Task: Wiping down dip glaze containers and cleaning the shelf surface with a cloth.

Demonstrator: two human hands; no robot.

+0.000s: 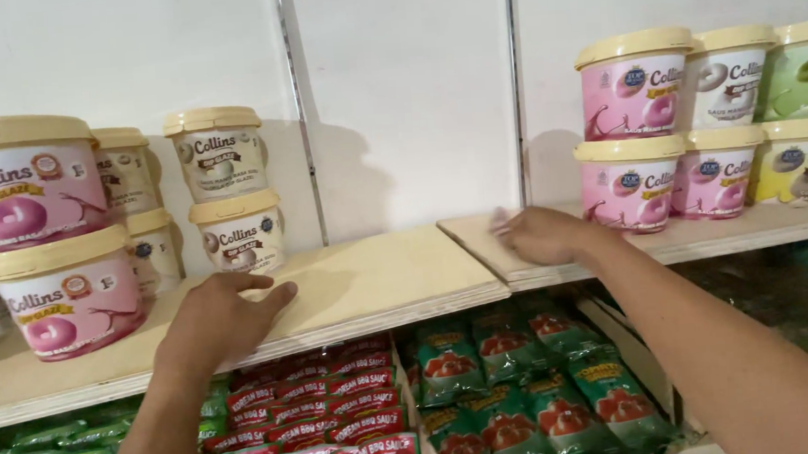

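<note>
I have my left hand (218, 321) lying palm down on the front edge of the left shelf board (370, 280), fingers spread and flat, holding nothing. It sits just in front of the stacked white tubs (229, 191) with cream lids, and to the right of the two big pink tubs (45, 240) at that board's left end. My right hand (543, 235) rests flat on the right shelf board (685, 238), which stands a little higher and overlaps the left board at the join. That hand is a bit blurred, but it looks open, with nothing in it, just left of the lower pink tub (628, 185) in the right-hand stack. Beyond that stack stand more tubs, white, pink, green (806, 71) and yellow. Under the left board lie red sauce pouches (332, 418), with green pouches (517, 388) beside them.
</note>
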